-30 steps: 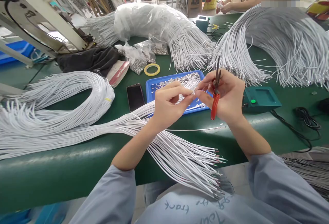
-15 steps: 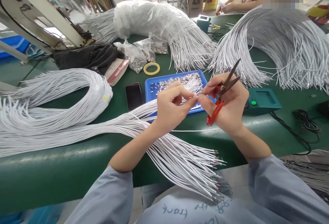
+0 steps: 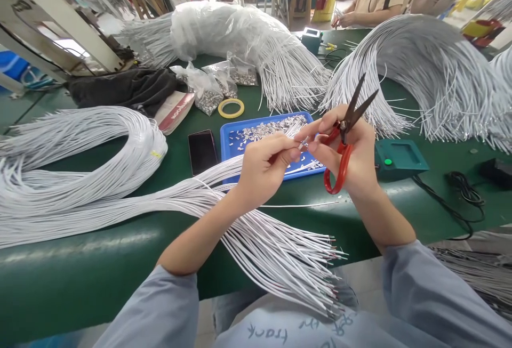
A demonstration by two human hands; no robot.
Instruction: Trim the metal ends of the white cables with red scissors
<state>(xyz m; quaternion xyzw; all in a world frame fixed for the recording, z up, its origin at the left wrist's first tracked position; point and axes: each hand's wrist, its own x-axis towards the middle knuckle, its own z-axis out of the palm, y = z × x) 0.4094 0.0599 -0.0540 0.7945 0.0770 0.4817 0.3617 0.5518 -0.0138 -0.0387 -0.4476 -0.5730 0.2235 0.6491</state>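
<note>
My left hand pinches the end of a thin white wire, with a small metal piece at the fingertips. My right hand meets it there with thumb and forefinger while gripping red-handled scissors, blades slightly apart and pointing up. Both hands hover over a blue tray of small metal terminals. A long bundle of white wires runs across the green table under my left forearm and hangs off the near edge toward my lap.
A black phone lies left of the tray, a yellow tape ring behind it. Bags of terminals, a green box with a button and black cords are nearby. Big white wire bundles fill the back. Another person sits far off.
The scissors turned from upright to tilted right, and their blades opened a little. Both hands stayed pinched together over the tray, shifting slightly.
</note>
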